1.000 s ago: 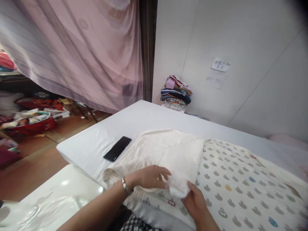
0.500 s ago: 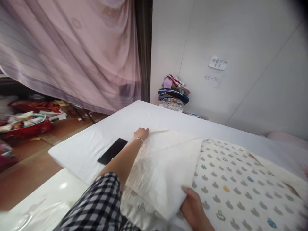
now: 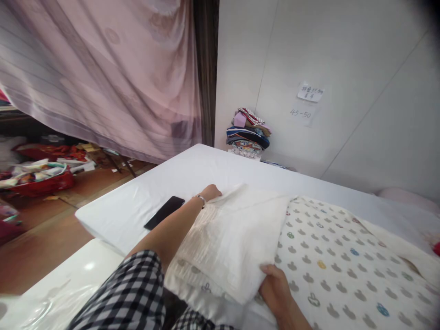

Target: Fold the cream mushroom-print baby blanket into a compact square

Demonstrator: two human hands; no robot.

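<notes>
A cream cloth printed with grey rabbit shapes [image 3: 330,266] lies across the table, its plain white side [image 3: 240,229] turned up where the left part is folded over. My left hand [image 3: 211,192] reaches to the far left corner of that fold, its fingers closed on the cloth edge. At the near right corner, my right hand [image 3: 277,291] pinches the same folded layer between thumb and fingers. Beside my left forearm a black phone [image 3: 164,212] rests flat on the table. The cloth's near left edge droops toward my lap.
The white-covered table [image 3: 137,192] runs to the grey wall. Folded fabrics [image 3: 248,130] are stacked at its far side, below paper notes [image 3: 309,91]. A pink curtain [image 3: 137,68] hangs at left. A red basket [image 3: 44,178] stands on the floor, and a glossy white surface [image 3: 79,275] is near left.
My left hand has moved a little to the right, bringing the far left corner of the fold with it. My right hand stays at the near corner.
</notes>
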